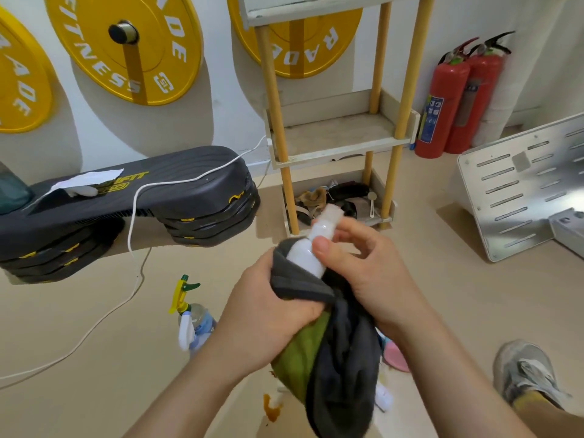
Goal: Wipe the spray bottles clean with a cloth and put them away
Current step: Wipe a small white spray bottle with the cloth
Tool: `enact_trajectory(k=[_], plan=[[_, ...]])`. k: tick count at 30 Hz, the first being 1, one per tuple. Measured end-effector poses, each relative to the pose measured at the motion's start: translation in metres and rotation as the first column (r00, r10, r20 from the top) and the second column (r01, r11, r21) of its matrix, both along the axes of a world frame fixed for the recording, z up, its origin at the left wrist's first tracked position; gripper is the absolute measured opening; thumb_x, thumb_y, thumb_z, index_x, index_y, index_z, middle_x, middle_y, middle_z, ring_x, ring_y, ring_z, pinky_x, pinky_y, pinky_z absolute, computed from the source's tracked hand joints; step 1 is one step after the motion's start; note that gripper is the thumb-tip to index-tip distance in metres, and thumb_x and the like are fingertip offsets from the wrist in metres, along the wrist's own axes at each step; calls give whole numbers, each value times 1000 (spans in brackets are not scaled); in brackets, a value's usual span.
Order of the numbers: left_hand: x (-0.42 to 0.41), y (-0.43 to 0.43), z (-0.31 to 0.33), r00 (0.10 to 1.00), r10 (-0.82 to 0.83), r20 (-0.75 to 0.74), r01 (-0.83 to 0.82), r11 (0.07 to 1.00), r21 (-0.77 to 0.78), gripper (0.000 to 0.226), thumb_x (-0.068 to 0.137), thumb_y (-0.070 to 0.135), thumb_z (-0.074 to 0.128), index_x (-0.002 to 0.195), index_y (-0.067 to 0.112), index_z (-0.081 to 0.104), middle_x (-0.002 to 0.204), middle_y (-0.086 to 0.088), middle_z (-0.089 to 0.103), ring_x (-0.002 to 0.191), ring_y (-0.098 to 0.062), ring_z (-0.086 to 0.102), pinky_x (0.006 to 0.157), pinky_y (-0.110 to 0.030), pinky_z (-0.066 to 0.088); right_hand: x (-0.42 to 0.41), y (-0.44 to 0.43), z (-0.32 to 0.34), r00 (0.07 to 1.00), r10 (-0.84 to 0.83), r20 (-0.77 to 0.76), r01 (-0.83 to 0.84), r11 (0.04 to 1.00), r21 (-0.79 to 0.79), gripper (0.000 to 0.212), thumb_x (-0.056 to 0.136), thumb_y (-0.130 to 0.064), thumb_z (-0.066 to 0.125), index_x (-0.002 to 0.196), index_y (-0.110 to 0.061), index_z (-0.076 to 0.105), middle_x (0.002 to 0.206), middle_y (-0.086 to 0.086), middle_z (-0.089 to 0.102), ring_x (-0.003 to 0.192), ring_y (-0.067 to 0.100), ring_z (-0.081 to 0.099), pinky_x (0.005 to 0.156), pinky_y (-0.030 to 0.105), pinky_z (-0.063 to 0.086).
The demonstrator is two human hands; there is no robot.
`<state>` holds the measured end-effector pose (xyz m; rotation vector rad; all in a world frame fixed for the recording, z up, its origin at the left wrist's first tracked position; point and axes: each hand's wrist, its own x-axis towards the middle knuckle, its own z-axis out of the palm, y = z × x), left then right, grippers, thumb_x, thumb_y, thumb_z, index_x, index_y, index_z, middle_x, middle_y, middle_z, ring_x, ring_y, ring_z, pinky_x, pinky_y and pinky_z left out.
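The white spray bottle (311, 248) is held between both grips, its cap tilted up and away. The wooden shelf (341, 134) stands beyond the grips. The grey-and-green cloth (341, 352) hangs below them, its top fold wrapped round the bottle's base. The left hand (268, 311) clamps that fold. The right hand (376, 273) pinches the bottle's shoulder. Two trigger spray bottles (192, 320) stand on the floor (94, 311), left of the grips.

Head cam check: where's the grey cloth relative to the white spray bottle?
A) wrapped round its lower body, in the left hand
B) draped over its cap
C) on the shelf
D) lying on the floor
A: the left hand grips the grey cloth round the lower body of the white spray bottle, the right hand pinches its upper part, and the cap is bare.
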<state>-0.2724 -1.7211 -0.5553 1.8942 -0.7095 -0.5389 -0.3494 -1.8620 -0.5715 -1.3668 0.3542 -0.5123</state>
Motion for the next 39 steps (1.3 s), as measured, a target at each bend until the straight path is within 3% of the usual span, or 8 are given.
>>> enact_trajectory(k=[4,11,15,21,24,29,33,39], plan=[[0,0,1,962,40,270,-47,999,18,50,72,34,71,117,45,53,100,22,69,92,0,65,76,-21,53,12,25,-2,958,-285,-26,264,915,-304,37,79,-65,60,91,-30,63,89,-4,63,85,20,64,75,45,56],[-4,0,1,931,88,353,-45,991,-126,38,90,19,69,123,33,59,98,23,71,91,5,66,73,-10,47,15,34,1,988,-127,90,124,992,37,33,80,-52,67,98,-25,71,88,-3,72,83,12,69,70,27,58],[2,-2,-2,930,287,231,-237,946,-224,18,92,22,59,85,34,71,83,15,72,79,-3,67,75,-31,56,20,36,-5,985,-161,65,147,972,185,40,84,-54,58,101,-22,74,98,6,73,96,24,68,82,38,57],[-10,-14,7,895,225,-385,-373,851,-370,20,97,15,53,105,16,72,97,-5,77,95,-18,73,85,-36,56,29,54,-15,978,-207,-3,184,877,-444,49,89,-71,20,130,-62,45,149,-20,36,139,-6,25,112,18,23],[-9,-13,11,876,192,-443,-386,831,-402,23,99,11,48,112,12,67,103,-7,76,101,-20,72,89,-37,55,25,52,-11,975,-184,-124,45,712,-701,55,90,-67,2,140,-66,25,160,-25,11,146,-4,-2,116,35,12],[11,-10,32,874,319,-367,-467,761,-451,20,97,18,53,106,5,67,98,-16,74,94,-27,72,85,-44,57,17,53,3,947,-318,39,222,564,-795,43,95,-55,32,135,-44,45,135,-8,39,126,14,37,99,32,36],[23,-8,44,837,417,-353,-545,693,-473,30,99,29,52,85,8,67,69,-2,69,69,-16,67,67,-35,56,23,57,27,997,-31,-77,-2,915,-404,45,84,-71,47,100,-28,50,88,-2,59,78,12,57,70,36,52],[22,-5,36,843,453,-290,-538,725,-431,14,95,18,61,89,23,73,81,3,75,86,-19,72,81,-41,59,26,52,32,978,82,-192,-126,965,-230,53,67,-82,57,101,-41,55,99,-6,66,94,18,69,74,52,60]])
